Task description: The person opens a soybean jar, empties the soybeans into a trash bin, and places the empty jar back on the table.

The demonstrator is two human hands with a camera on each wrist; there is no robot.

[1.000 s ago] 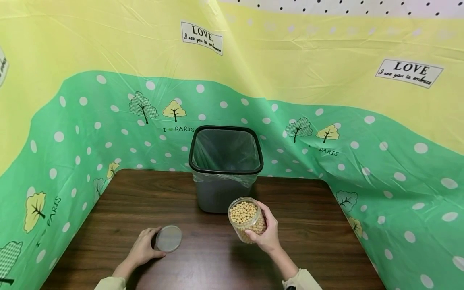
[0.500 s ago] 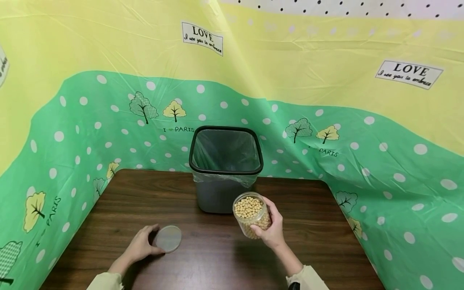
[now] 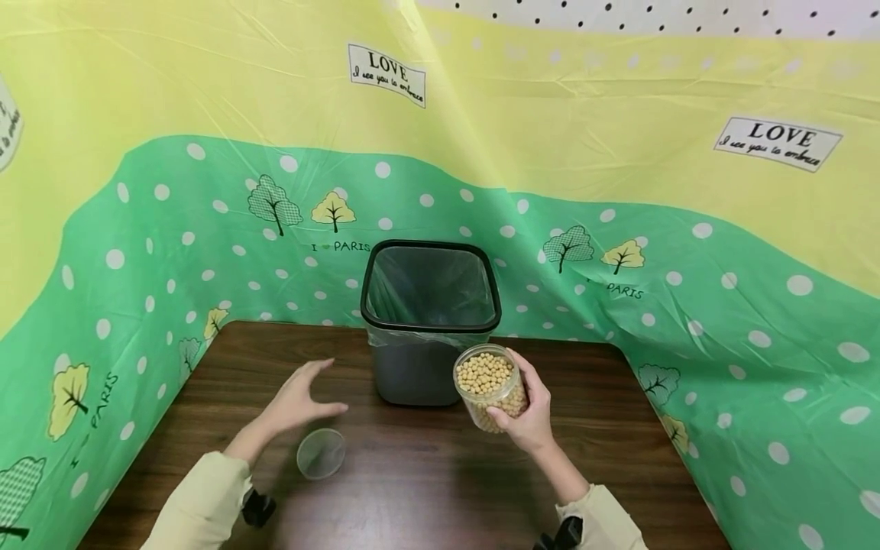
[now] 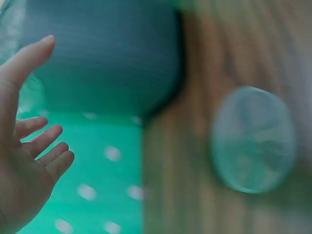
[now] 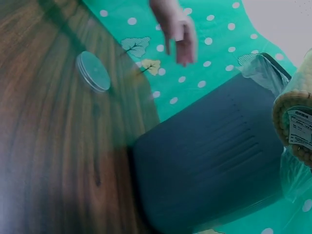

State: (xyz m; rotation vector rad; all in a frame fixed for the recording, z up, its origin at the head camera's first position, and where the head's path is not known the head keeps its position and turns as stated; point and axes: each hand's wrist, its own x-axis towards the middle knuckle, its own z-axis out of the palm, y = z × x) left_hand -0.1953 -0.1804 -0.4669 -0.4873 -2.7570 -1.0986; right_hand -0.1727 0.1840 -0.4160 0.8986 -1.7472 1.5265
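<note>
Bean jar (image 3: pixel 486 388) lower centre, I see right hand (image 3: pixel 533 416) gripping it; left hand (image 3: pixel 297 401) lower left, thumb spread from fingers, empty, near clear lid (image 3: pixel 321 454).

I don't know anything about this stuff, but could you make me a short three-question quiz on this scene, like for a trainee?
1. Which hand holds the jar?
2. True or false: the left hand is apart from the round lid.
3. Fill in: the bin on the table is lined with clear ____.

Key:
1. The right hand.
2. True.
3. Plastic.
</note>
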